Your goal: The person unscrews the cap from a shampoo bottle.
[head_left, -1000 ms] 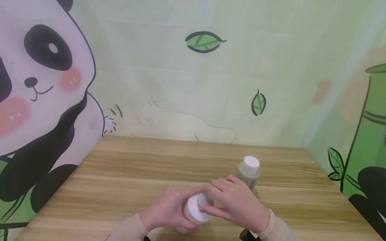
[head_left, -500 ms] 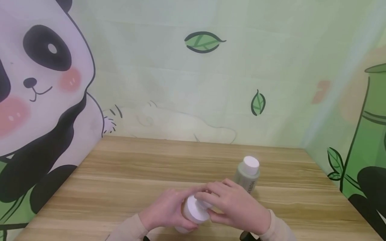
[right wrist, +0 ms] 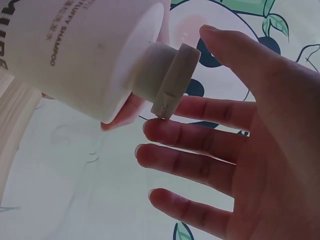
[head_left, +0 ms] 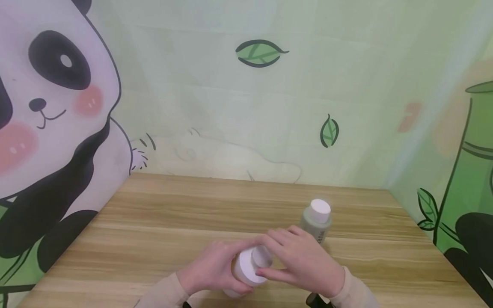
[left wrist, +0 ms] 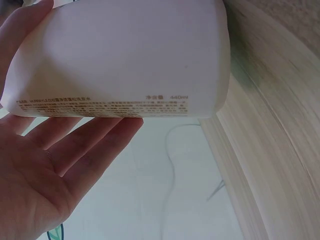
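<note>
My left hand [head_left: 213, 265] grips a white shampoo bottle [left wrist: 130, 55] round its body, tilted with its cap toward my right hand. "FLUFFY SHAMPOO" is printed on its side in the right wrist view. A short cap [right wrist: 175, 82] with a wider flat end sits on the bottle. My right hand [head_left: 302, 263] is at the cap, fingers nearly straight. In the right wrist view its fingertips [right wrist: 156, 131] lie right by the cap's lower edge, and the thumb stands apart from it. The left hand's fingers [left wrist: 100, 150] spread along the bottle's side.
Behind my right hand stands a grey-green bottle [head_left: 316, 222] with a white cap, upright on the wooden table [head_left: 185, 214]. A dark object [head_left: 316, 299] shows at the bottom edge under the right wrist. Panda-print cloth [head_left: 192, 85] hangs behind and at the sides.
Half a second ago my right fingers were bunched over the cap; now they are back as a second ago, with more of the cap showing. The left hand and bottle have stayed put.
</note>
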### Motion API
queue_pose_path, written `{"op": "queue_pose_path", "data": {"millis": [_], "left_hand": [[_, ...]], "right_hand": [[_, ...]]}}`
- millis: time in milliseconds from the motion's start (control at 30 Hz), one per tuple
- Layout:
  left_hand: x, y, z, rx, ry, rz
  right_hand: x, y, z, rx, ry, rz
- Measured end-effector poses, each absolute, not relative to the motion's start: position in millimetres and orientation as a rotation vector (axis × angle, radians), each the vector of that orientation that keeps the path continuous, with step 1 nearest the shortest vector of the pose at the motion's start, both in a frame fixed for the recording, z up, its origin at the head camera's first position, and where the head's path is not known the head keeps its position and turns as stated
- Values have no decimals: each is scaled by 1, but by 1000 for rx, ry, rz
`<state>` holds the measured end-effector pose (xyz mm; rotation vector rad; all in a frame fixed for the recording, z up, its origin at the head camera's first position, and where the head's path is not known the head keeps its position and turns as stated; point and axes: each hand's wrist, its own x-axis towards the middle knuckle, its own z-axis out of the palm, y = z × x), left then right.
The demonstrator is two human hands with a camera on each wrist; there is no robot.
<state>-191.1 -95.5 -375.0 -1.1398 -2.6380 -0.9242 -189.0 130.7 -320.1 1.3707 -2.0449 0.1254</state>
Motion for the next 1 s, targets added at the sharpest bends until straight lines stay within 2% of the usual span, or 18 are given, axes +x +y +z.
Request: {"op": "queue_pose_path", "data": {"millis": [533,1000], "left_hand": [[-191,-98,-376,-1134,-2634,-957],[-190,-97,-376,-1126,-2649,-937]], "right_hand": [[-189,131,-319,1471,-2032,125],[-192,131,-321,1360,-2050,140]]}}
